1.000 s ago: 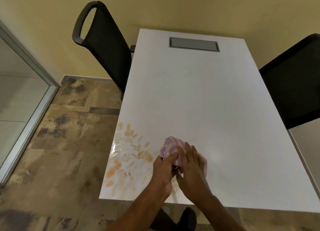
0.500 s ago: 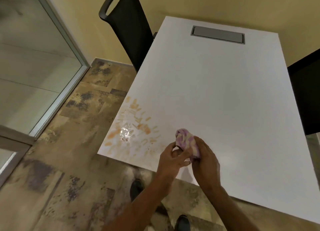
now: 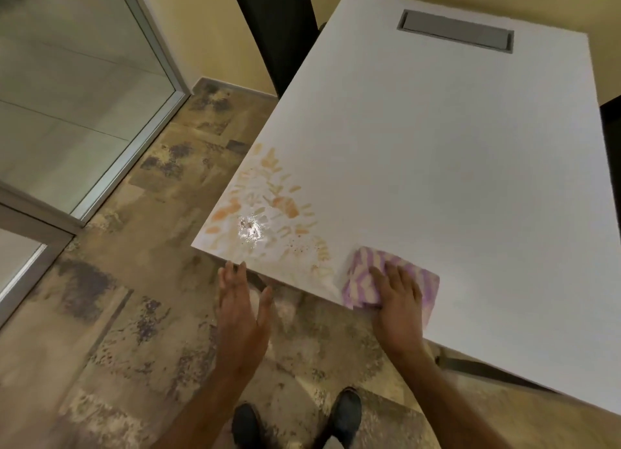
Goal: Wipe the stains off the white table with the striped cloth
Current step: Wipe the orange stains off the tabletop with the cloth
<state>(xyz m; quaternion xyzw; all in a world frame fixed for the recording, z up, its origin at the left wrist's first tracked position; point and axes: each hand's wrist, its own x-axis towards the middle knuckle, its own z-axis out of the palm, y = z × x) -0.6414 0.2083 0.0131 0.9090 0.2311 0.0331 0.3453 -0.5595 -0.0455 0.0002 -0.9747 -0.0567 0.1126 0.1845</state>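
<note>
The white table (image 3: 437, 152) carries orange-brown smeared stains (image 3: 268, 206) at its near left corner, with a wet glinting patch among them. The purple-and-cream striped cloth (image 3: 363, 277) lies flat on the table at its front edge, just right of the stains. My right hand (image 3: 396, 290) presses flat on the cloth, fingers spread over it. My left hand (image 3: 242, 307) hovers off the table in front of the stained corner, fingers apart and holding nothing.
A grey cable hatch (image 3: 457, 33) is set into the table's far end. One black chair (image 3: 275, 28) stands at the far left side, another black chair (image 3: 611, 119) at the right edge. A glass partition (image 3: 77, 95) runs along the left. My shoes (image 3: 295, 421) stand on mottled tile.
The cloth, bunched between both hands before, now lies spread on the table under my right hand. My left hand has let go and moved left off the table edge.
</note>
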